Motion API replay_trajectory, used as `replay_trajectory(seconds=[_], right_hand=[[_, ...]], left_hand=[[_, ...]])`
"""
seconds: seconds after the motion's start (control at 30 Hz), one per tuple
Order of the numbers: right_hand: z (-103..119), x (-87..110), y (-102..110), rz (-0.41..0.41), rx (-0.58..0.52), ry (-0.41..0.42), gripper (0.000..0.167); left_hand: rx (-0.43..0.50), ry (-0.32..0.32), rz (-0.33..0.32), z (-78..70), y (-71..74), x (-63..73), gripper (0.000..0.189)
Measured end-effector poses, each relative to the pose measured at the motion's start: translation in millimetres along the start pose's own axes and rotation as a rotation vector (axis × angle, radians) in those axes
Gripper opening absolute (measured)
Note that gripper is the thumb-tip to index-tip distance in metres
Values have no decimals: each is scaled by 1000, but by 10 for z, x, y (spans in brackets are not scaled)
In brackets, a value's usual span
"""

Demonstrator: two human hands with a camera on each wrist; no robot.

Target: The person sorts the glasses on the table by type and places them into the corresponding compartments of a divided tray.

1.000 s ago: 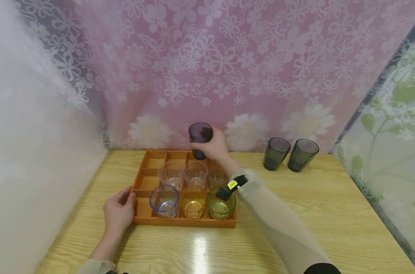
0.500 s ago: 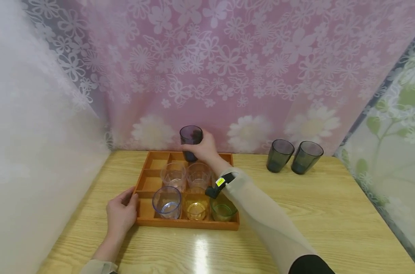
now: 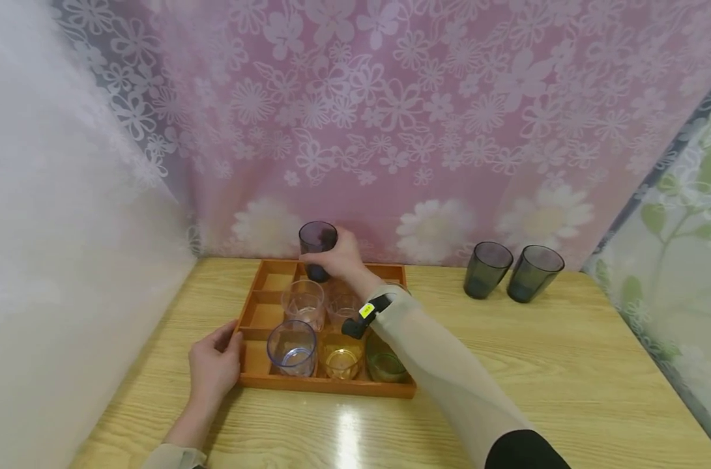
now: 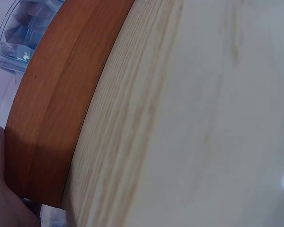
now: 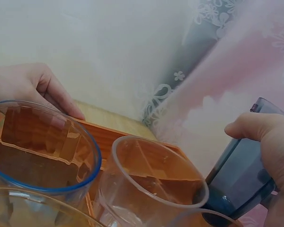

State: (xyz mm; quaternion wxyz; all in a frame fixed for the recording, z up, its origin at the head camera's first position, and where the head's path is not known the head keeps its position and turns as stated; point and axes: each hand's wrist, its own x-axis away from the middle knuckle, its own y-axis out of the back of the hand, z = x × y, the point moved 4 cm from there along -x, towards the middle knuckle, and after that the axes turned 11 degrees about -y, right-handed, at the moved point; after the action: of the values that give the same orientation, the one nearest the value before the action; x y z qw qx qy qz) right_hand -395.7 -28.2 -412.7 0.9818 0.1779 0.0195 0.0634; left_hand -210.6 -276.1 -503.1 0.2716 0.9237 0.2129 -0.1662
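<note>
My right hand (image 3: 342,255) grips a dark purple-grey tumbler (image 3: 318,240) upright over the back row of a wooden compartment tray (image 3: 326,385). In the right wrist view the thumb lies across the tumbler (image 5: 241,170), whose base overlaps the clear glasses. My left hand (image 3: 216,361) holds the tray's left wall near the front corner, fingers outside. In the tray's front row stand a blue-rimmed glass (image 3: 292,348), a yellow glass (image 3: 341,357) and a green glass (image 3: 386,361). Behind them are clear glasses (image 3: 304,301), one mostly hidden by my right arm.
Two dark grey tumblers, a left one (image 3: 487,270) and a right one (image 3: 534,273), stand at the table's back right. The wood-grain table (image 3: 525,378) ends at a pink floral curtain (image 3: 425,130). A pale sheet (image 3: 85,228) borders the left side.
My right hand has carried the dark tumbler leftward and slightly lower over the tray's back row. My left hand keeps its hold on the tray. The head view has shifted slightly.
</note>
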Motion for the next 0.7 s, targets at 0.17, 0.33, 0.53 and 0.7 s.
replay_trajectory(seconds=[0.17, 0.33, 0.53, 0.7], right_hand=[[-12, -32, -95, 7, 46, -6, 73], [-37, -56, -162, 22, 66, -12, 70], [-85, -71, -235, 41, 163, -23, 73], [-141, -75, -242, 40, 234, -48, 83]], left_hand=[[6, -3, 1, 1, -3, 0, 28], [3, -9, 4, 12, -9, -8, 28], [11, -7, 4, 14, 4, -10, 29], [23, -3, 14, 0, -10, -1, 29]])
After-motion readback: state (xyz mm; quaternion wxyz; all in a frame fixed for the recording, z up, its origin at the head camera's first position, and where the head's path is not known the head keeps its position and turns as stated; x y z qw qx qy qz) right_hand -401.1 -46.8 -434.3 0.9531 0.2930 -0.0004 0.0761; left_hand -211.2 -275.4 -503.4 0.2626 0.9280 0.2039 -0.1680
